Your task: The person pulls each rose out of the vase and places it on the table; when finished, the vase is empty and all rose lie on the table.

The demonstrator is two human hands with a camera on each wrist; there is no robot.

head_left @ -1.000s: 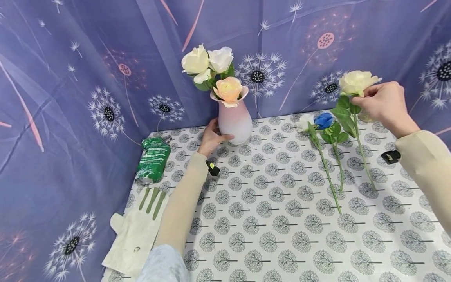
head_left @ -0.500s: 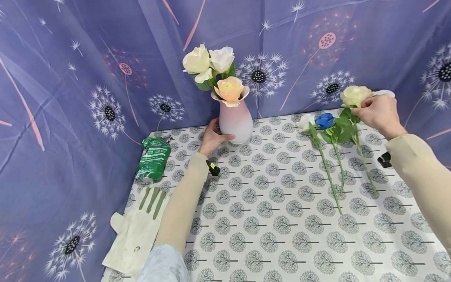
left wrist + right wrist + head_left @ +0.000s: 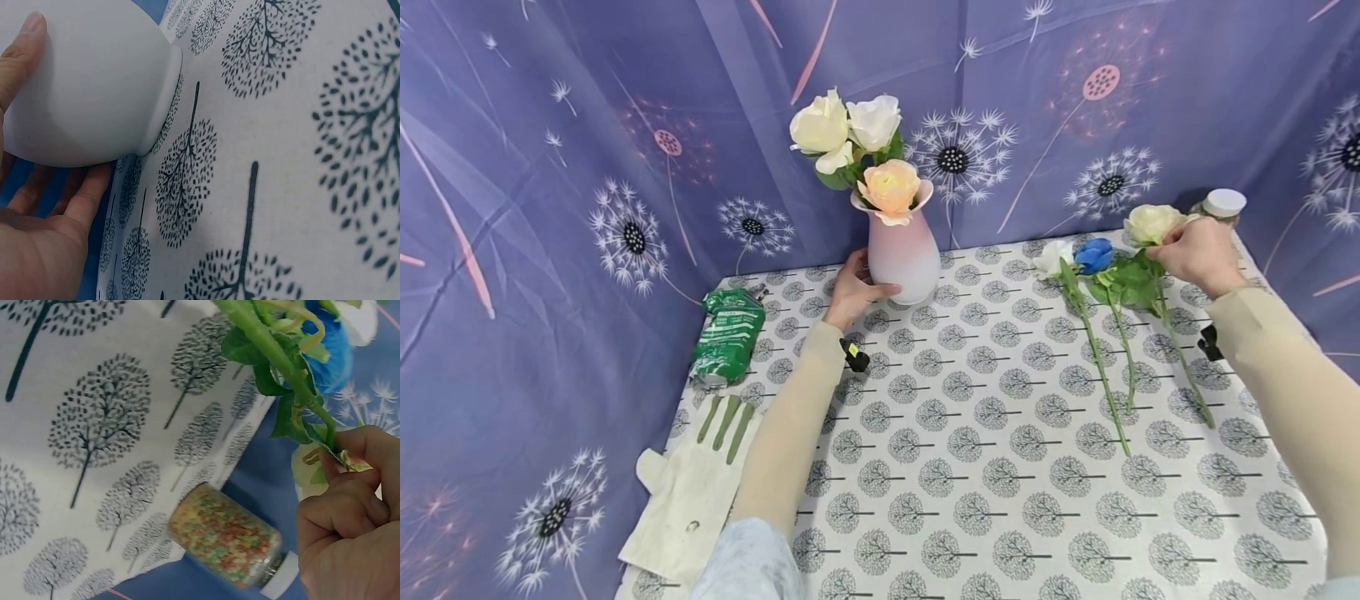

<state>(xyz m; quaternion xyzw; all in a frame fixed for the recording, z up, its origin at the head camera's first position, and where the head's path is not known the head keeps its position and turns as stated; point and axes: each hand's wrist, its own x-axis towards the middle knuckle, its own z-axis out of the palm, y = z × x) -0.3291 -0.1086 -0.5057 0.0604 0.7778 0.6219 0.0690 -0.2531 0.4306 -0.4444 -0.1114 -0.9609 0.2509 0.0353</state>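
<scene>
With thumb in front and fingers behind, my left hand (image 3: 853, 292) holds the lower side of a pink-and-white vase (image 3: 904, 258), which stands on the table; the left wrist view shows its pale base (image 3: 94, 81). The vase contains a cream rose (image 3: 820, 125), a white rose (image 3: 874, 122) and a peach flower (image 3: 890, 187). At the right, my right hand (image 3: 1202, 254) pinches another cream rose (image 3: 1152, 225) by its green stem (image 3: 275, 353), just under the bloom. Left of it lie a blue rose (image 3: 1093, 256) and a white rose (image 3: 1054, 258), their leaves overlapping.
Behind my right hand stands a clear bottle (image 3: 225, 534) of coloured grains with a white cap (image 3: 1225, 202). A green package (image 3: 727, 337) and a pale work glove (image 3: 688, 500) lie at the left. A purple curtain (image 3: 647, 75) surrounds the tree-patterned cloth (image 3: 970, 500).
My right hand has lowered the cream rose toward the table and slightly left, and the white-capped bottle has come into view behind it. My left hand stays at the vase.
</scene>
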